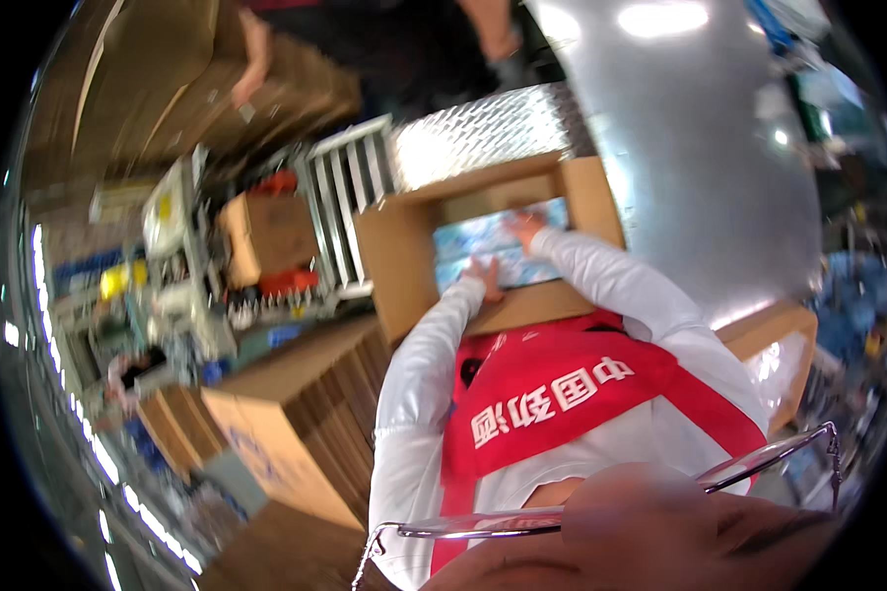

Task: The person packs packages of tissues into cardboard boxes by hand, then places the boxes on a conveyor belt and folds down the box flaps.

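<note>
An open cardboard box [392, 261] stands in front of me with its flaps folded out. Inside it lie light blue and white printed packs [460, 236], side by side. My left hand [484, 280] reaches in over the near side, its fingers spread on the nearer pack. Farther in and to the right, my right hand [528, 229] rests on the packs with its fingers stretched out. Slight blur softens both hands. Neither appears wrapped around anything. The lower sides of the packs are hidden inside the box.
Beyond the box is a patterned metal plate [478, 136], with a slatted metal frame [348, 182] to its left. A smooth metal table [705, 148] extends right. Stacked flat cardboard [330, 414] stands at my left. Across from me is another person [404, 49] in dark clothes.
</note>
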The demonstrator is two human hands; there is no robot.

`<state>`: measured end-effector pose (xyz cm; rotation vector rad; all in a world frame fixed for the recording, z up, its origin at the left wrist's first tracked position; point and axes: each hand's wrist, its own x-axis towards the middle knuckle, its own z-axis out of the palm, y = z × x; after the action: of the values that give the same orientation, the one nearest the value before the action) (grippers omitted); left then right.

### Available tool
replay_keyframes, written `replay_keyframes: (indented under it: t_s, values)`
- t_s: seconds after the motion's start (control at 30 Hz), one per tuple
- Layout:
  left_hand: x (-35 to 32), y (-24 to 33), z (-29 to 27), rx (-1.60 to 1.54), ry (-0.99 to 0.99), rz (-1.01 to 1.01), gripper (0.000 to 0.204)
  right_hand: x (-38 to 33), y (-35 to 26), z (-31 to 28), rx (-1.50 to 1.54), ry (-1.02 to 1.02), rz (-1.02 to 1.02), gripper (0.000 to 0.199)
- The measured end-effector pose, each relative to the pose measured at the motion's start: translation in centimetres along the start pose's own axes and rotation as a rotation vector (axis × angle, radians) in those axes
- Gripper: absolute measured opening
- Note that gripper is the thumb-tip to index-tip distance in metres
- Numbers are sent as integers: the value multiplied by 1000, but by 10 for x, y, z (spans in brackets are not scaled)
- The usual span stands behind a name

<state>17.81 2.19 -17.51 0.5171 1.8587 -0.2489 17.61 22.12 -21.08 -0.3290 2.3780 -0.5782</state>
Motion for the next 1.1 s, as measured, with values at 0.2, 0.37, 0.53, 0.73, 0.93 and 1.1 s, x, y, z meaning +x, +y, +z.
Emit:
replay_keyframes:
  t_s: [0.2,0.37,0.53,0.73,0.93,1.1]
  values:
    - [72,-9,23,19,-95,49,114,-117,52,-27,522,509,-234,51]
    - [97,-24,-3,-130,159,199,90,-216,183,-184,73,980,147,41]
    - [33,55,-93,-390,397,413,63,-319,334,-279,-656,978,786,67]
    - [-73,190,-190,43,787,685,76,-283,287,-229,-676,1091,316,9]
    - [-105,321,-215,223,1314,714,105,-335,131,-190,171,1354,5,35]
    - [-105,312,-252,-125,987,736,106,-411,168,-103,330,1411,455,42]
